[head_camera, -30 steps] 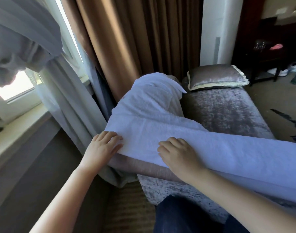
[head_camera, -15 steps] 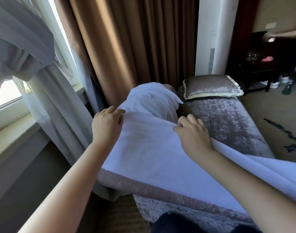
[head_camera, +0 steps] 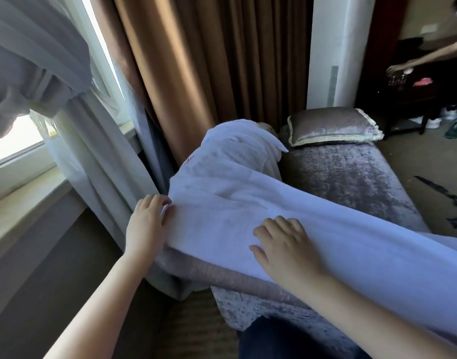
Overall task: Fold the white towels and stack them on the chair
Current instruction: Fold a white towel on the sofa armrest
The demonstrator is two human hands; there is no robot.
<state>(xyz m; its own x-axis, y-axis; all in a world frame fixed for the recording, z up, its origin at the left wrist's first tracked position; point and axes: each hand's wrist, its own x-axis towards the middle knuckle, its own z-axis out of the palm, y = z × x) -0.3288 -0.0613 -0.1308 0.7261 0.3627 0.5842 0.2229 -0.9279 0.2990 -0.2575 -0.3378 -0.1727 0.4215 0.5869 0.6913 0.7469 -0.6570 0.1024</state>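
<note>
A long white towel lies folded across the near end of a grey velvet chaise chair and runs off to the right. My left hand rests against the towel's left edge, fingers loosely bent on the cloth. My right hand lies flat on top of the towel near its front edge, fingers spread. Behind it a second white towel sits bunched against the chair's raised end.
A grey cushion lies at the far end of the chair. Brown curtains and pale sheer drapes hang left, by a window sill. Another person's arm reaches over dark furniture at the far right.
Both hands came back toward me from the far edge of the towel and now lie low on it; the lifted cloth has been laid down flat.
</note>
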